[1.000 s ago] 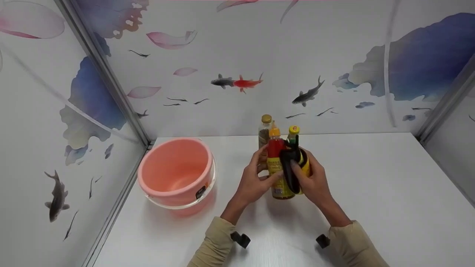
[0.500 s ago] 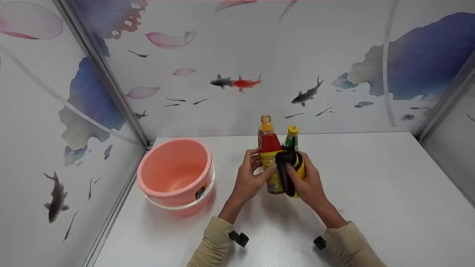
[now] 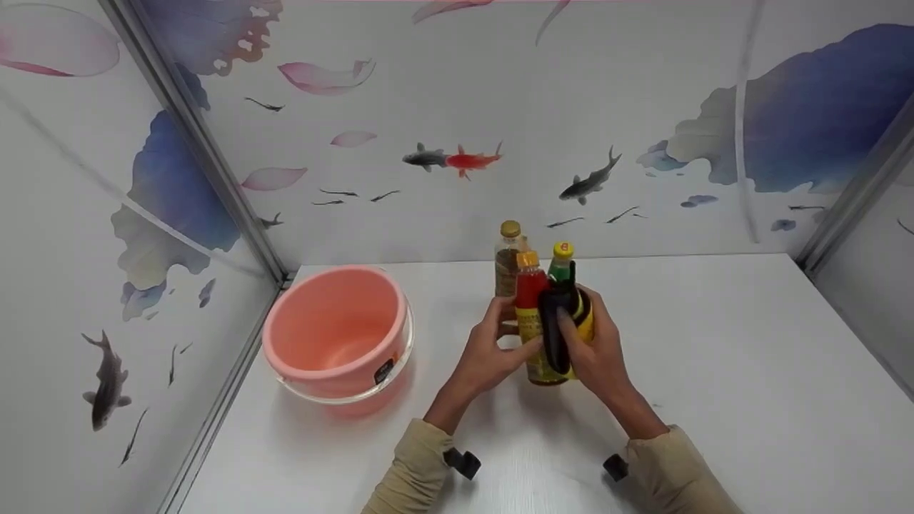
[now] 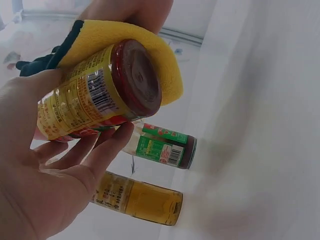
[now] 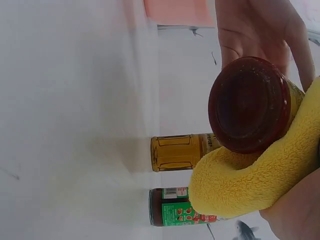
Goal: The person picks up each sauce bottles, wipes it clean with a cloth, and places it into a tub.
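A squeeze bottle of red sauce, with a yellow label and orange cap, is held above the table in my left hand. The left wrist view shows my fingers curled round its barcode side. My right hand grips a folded cloth, dark on one face and fluffy yellow on the other, against the bottle's right side. From the right wrist, the yellow cloth wraps partly round the bottle near its dark red base. The cloth hides part of the label.
Behind my hands stand an amber-brown bottle with a gold cap and a green-labelled bottle with a yellow cap. A pink bucket with a white handle stands on the left of the white table. Printed panels enclose the back and sides.
The bottle's top swung left and upward half a second ago, covering the gold-capped bottle; now it is back to the right and lower. Both hands and the cloth shifted slightly with it.
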`<action>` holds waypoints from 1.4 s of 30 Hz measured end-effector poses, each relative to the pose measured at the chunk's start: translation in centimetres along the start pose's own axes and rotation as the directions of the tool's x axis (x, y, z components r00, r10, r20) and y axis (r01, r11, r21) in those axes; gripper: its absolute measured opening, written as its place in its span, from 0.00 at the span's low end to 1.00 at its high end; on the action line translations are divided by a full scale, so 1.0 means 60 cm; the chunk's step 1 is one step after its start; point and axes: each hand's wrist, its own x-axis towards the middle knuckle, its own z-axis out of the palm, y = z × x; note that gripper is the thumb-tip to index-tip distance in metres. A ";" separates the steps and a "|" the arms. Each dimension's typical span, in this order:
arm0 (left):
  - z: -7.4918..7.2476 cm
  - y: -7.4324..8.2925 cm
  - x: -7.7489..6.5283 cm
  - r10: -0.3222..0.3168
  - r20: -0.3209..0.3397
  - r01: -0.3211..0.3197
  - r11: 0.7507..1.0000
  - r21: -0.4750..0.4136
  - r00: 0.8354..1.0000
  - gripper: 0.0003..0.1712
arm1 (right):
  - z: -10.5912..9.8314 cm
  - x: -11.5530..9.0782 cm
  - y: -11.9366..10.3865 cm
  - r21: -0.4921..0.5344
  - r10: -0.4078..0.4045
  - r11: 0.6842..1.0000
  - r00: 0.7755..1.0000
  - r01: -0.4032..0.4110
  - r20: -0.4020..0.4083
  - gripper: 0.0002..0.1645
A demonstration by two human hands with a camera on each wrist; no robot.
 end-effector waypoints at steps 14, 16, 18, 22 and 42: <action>0.000 -0.002 -0.004 -0.065 0.192 0.067 0.998 -0.005 0.979 0.39 | -0.016 0.006 -0.010 0.032 -0.027 0.999 1.000 0.026 0.003 0.28; 0.001 -0.003 -0.005 -0.066 0.215 0.070 0.998 -0.008 0.974 0.39 | -0.017 0.007 -0.010 0.043 -0.020 0.999 1.000 0.020 0.001 0.28; 0.003 -0.005 -0.006 -0.065 0.223 0.068 0.998 -0.006 0.973 0.39 | -0.017 0.007 -0.009 0.049 -0.015 0.999 1.000 0.015 -0.001 0.28; 0.008 -0.007 -0.006 -0.062 0.204 0.063 0.998 0.000 0.977 0.39 | -0.017 0.007 -0.007 0.058 -0.008 0.998 1.000 0.008 -0.008 0.28; 0.003 0.008 0.001 -0.040 -0.074 0.037 0.998 -0.047 0.996 0.37 | -0.007 0.002 -0.006 -0.003 0.001 1.000 0.999 -0.001 0.032 0.28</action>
